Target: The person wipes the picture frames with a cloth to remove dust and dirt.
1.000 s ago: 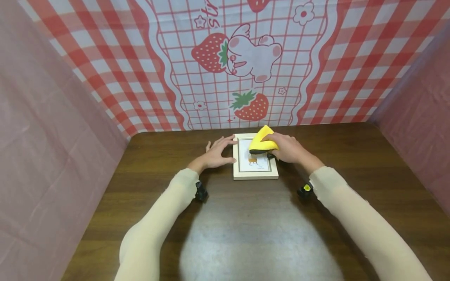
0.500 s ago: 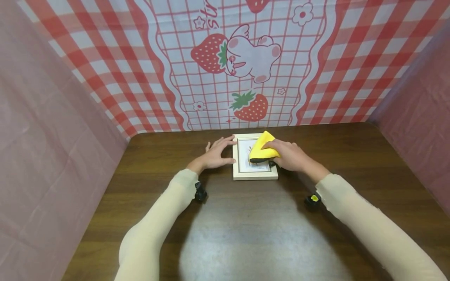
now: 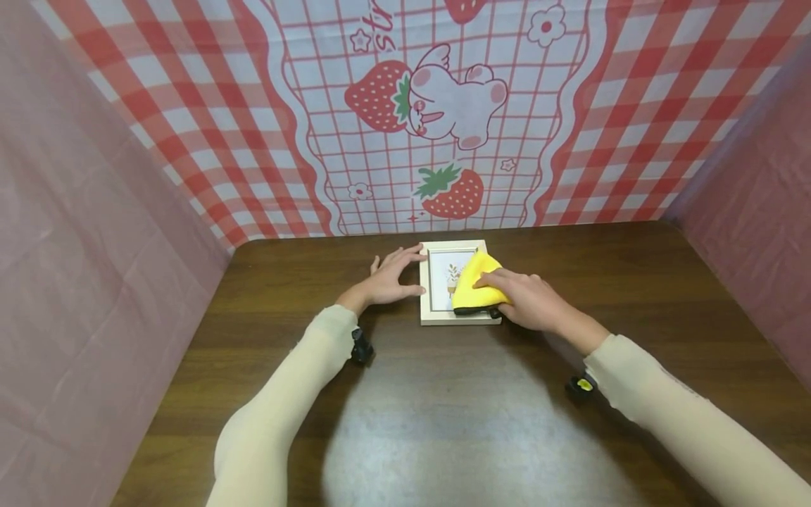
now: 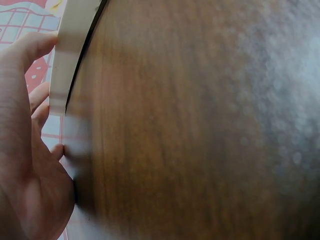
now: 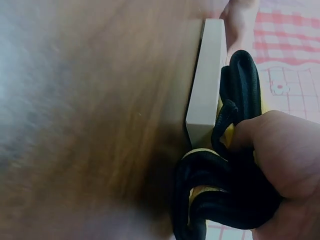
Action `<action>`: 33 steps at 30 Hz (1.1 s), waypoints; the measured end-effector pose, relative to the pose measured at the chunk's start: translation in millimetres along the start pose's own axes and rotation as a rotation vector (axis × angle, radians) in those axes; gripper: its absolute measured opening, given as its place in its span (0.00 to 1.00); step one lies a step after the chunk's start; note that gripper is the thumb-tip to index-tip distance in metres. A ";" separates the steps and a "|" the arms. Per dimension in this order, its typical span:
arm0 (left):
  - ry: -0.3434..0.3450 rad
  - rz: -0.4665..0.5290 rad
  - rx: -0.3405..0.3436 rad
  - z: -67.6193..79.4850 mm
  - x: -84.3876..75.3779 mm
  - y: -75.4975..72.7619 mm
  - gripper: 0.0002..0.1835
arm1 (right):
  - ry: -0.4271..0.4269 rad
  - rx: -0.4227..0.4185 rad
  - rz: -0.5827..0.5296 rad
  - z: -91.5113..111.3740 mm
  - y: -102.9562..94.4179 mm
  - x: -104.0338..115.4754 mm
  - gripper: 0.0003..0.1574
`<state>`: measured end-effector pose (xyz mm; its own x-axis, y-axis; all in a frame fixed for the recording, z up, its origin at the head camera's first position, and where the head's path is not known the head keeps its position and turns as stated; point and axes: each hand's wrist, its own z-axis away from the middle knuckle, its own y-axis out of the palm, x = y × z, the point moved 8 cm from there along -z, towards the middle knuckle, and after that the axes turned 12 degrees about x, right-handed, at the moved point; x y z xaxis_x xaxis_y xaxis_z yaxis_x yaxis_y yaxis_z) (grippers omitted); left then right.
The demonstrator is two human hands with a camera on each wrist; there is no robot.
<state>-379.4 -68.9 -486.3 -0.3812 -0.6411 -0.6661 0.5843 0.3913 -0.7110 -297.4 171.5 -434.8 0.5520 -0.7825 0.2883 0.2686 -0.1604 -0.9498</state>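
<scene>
A cream-coloured picture frame [image 3: 437, 319] lies flat on the wooden table, a drawing of a potted plant under its pane. My left hand [image 3: 383, 282] touches its left side with fingertips and thumb spread along the edge. In the left wrist view those fingers meet the frame's side [image 4: 75, 50]. A folded yellow cloth [image 3: 476, 285] with black edging is bunched in my right hand [image 3: 532, 301], gripped between thumb and fingers. It covers the lower right of the picture. The right wrist view shows the cloth's black folds [image 5: 240, 192] hanging past the frame's corner.
The dark brown table [image 3: 405, 408] stretches toward me and to both sides. Close behind the frame rises a red-and-white checked curtain [image 3: 253, 141] with strawberries. Pink cloth walls [image 3: 95, 246] stand left and right. Each wrist carries a small black camera [image 3: 361, 346].
My right hand has moved the yellow cloth down over the picture toward the near right corner, uncovering the plant drawing. My left hand and the frame have stayed where they were.
</scene>
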 end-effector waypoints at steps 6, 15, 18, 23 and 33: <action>0.000 -0.002 -0.004 -0.2 0.3 -0.4 0.44 | -0.029 -0.020 0.011 13.6 2.8 9.9 0.32; -0.027 -0.021 -0.001 -0.9 1.4 0.4 0.43 | -0.034 -0.043 0.017 32.0 9.0 20.2 0.35; -0.013 -0.014 -0.003 1.1 -1.1 0.3 0.43 | -0.034 -0.054 0.017 38.6 11.7 22.7 0.36; 0.007 -0.004 -0.019 -5.0 7.4 2.1 0.43 | -0.029 -0.059 0.039 48.9 14.9 28.4 0.38; 0.001 -0.004 -0.006 2.6 -4.5 0.1 0.44 | -0.030 -0.059 0.074 54.8 17.9 33.5 0.39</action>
<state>-375.7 -67.6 -482.8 -0.3844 -0.6420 -0.6634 0.5787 0.3924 -0.7150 -230.8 175.4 -435.5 0.5923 -0.7753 0.2194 0.1799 -0.1382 -0.9739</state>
